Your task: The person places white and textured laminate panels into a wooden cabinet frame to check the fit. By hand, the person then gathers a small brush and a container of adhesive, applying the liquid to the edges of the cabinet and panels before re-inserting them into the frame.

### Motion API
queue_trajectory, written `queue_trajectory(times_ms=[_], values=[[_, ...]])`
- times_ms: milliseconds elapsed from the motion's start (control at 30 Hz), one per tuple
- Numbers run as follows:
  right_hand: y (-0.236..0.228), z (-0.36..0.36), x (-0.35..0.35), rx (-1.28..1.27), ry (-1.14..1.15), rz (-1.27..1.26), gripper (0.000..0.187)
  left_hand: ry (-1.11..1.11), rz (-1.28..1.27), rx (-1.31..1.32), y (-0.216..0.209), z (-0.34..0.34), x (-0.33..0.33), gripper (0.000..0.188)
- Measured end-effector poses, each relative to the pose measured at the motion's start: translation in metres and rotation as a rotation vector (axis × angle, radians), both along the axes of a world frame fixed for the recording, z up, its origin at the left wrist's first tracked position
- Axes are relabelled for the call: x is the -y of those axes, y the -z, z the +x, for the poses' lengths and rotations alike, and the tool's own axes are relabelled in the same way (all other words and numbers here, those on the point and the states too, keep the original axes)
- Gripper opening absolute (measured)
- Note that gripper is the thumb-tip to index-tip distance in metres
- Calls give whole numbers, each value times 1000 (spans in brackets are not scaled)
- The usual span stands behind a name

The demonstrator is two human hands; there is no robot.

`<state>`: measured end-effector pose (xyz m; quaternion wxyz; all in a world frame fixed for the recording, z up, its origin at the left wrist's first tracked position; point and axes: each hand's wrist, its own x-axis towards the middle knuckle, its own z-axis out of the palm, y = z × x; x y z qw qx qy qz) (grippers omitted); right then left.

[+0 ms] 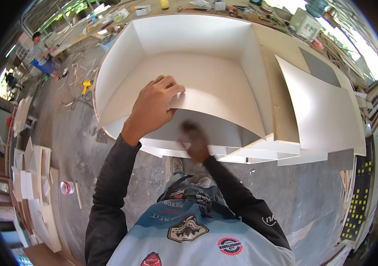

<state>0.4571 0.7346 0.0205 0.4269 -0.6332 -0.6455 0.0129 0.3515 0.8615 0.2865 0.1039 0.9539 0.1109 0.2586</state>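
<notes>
A thin cream sheet (189,73) lies curved inside a white box-like cabinet (189,33), its near edge raised in an arc. My left hand (153,104) grips that near edge, with its fingers curled over the top. Beneath the raised edge, my right hand (193,139) is in front of the shaded grey opening. Motion smears its fingers, so I cannot make out whether it holds anything. White partitions (262,148) show along the cabinet's lower near side.
Loose white panels (326,106) lean on the cabinet's right side. A cluttered bench (189,9) stands behind. On the floor at left are a yellow power tool (87,86) with a cord and a small tub (67,187). Another person (42,53) stands far left. Wood pieces (42,190) stack nearer.
</notes>
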Motion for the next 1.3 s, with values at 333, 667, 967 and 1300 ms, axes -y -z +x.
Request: queue_trajectory(times_ms=[333, 667, 967, 1300], values=[[-6, -61, -102, 197, -40, -419, 86, 35, -49, -1, -6, 2, -16, 42], [52, -168, -28, -620, -1192, -947, 64, 55, -91, -60, -13, -1, -17, 42], [-105, -38, 54, -2416, -1036, -277, 97, 47, -86, -169, 28, -8, 11, 56], [-86, -16, 165, -2484, -578, 33, 95, -56, -77, -331, 161, -34, 52, 78]])
